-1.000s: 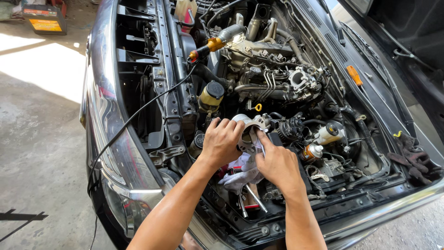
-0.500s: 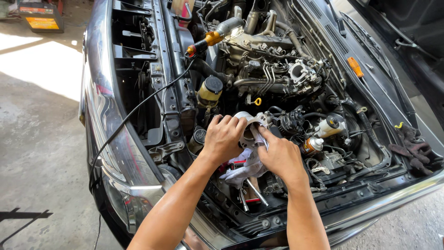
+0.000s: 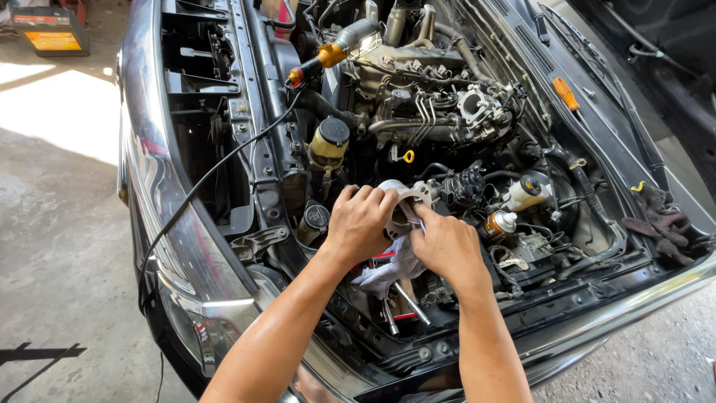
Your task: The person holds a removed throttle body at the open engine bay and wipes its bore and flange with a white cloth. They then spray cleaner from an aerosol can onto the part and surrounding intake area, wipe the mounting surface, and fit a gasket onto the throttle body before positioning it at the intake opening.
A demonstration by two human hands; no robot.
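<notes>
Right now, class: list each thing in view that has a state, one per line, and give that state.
Left hand: gripping the silver metal part.
Right hand: on the same part, over a white rag.
Yellow-capped reservoir: capped.
Yellow dipstick: seated.
Gloves: lying on the fender edge.

metal housing [image 3: 406, 195]: silver-grey cast part with a round opening and a bolt flange on its far side; sits low in the engine bay, tilted toward the camera.
housing position: between the 2 hands, under the left grip's fingertips, just beyond the right grip.
white rag [image 3: 388, 272]: crumpled pale cloth, touching the housing's near edge.
rag position: hangs below and between both grips, draped over tools underneath.
</notes>
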